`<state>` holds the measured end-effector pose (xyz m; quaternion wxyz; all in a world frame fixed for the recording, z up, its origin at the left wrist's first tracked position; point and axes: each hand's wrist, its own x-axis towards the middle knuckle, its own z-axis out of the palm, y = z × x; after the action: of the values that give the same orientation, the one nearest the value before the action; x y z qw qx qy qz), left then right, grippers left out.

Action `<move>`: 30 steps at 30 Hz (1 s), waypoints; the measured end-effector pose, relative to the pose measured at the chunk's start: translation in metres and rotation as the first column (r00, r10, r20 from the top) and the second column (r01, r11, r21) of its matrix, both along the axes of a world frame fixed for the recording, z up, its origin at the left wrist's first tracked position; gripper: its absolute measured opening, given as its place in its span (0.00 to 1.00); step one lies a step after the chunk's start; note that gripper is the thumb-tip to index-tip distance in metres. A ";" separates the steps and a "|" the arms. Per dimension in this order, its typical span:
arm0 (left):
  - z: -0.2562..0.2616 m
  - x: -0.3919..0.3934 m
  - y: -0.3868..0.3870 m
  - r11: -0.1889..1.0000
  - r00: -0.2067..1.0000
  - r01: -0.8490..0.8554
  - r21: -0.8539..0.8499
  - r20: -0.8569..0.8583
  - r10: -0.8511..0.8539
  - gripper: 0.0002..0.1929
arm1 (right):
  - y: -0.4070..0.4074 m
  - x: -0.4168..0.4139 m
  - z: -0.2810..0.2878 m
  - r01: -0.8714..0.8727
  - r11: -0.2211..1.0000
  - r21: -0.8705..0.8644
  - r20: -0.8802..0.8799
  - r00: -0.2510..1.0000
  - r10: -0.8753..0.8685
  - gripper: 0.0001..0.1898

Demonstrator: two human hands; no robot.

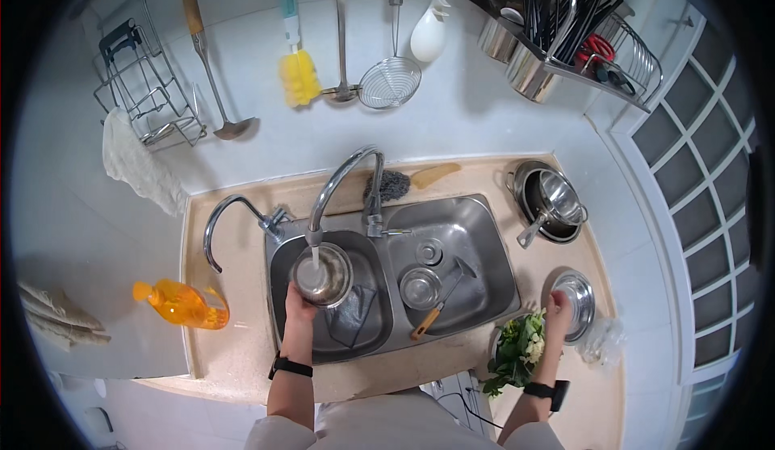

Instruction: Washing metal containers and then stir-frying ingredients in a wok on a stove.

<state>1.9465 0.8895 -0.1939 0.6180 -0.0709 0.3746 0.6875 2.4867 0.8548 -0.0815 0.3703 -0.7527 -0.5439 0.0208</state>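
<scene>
My left hand (pixel 299 303) grips the lower left side of a stainless steel bowl (pixel 339 283), which is tilted over the left sink basin (pixel 378 347). Water runs into it from the tall curved faucet (pixel 339 186). Below the bowl lies a wet grey cloth (pixel 352 317). Over on the right counter, my right hand (pixel 558 312) is at the left rim of a shiny metal bowl (pixel 582 305); whether its fingers pinch the rim is unclear. Leafy greens with pale florets (pixel 519 353) sit just left of that forearm.
The right basin (pixel 490 268) holds a glass bowl (pixel 420 288), a small round lid-like item (pixel 429 251) and a wooden-handled spatula (pixel 445 298). Stacked pots (pixel 548 205) stand at the back right. An orange detergent bottle (pixel 184 305) lies leftward, near a second, smaller faucet (pixel 233 208).
</scene>
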 end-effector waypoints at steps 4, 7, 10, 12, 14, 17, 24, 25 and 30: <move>0.008 -0.004 -0.004 0.997 0.994 -0.074 0.020 -0.078 0.075 0.15 | 0.034 -0.196 0.050 -0.544 0.839 0.002 -0.836 0.460 0.301 0.15; 0.023 -0.007 -0.005 0.999 0.815 0.019 0.037 -0.579 0.006 0.12 | 0.042 -0.296 0.017 -0.793 0.609 -0.033 -0.977 0.154 0.147 0.25; 0.053 0.005 -0.016 0.917 0.274 0.394 -0.057 -0.946 -0.176 0.06 | 0.053 -0.359 0.002 -0.821 0.560 -0.115 -0.993 0.078 -0.090 0.28; 0.075 0.013 -0.031 0.876 -0.048 0.459 -0.149 -0.989 -0.142 0.07 | 0.063 -0.384 -0.010 -0.877 0.466 -0.117 -0.953 -0.032 -0.301 0.27; 0.098 0.013 -0.048 0.832 -0.363 0.489 -0.263 -0.928 -0.080 0.10 | 0.064 -0.397 -0.039 -0.872 0.477 -0.110 -0.977 0.007 -0.213 0.27; 0.115 0.007 -0.065 0.857 -0.637 0.410 -0.313 -0.771 0.023 0.17 | 0.057 -0.410 -0.083 -0.826 0.559 -0.072 -0.995 0.024 -0.093 0.27; 0.062 -0.045 -0.082 0.973 -0.235 0.148 -0.175 -0.962 -0.137 0.20 | 0.061 -0.402 -0.048 -0.726 0.659 -0.195 -0.589 0.624 0.514 0.21; 0.057 -0.046 -0.081 0.971 -0.235 0.166 -0.171 -0.963 -0.130 0.20 | 0.062 -0.395 -0.042 -0.710 0.522 -0.472 -0.788 0.606 0.112 0.19; 0.054 -0.052 -0.077 0.976 0.482 0.172 -0.137 -0.852 -0.205 0.19 | 0.055 -0.411 -0.090 -0.943 0.283 -0.176 -0.917 0.053 -0.395 0.15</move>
<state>1.8947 0.8127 -0.1396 0.4197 0.3113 0.6487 0.5532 2.0761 0.9098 -0.1711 0.1202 -0.4052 -0.2330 0.8758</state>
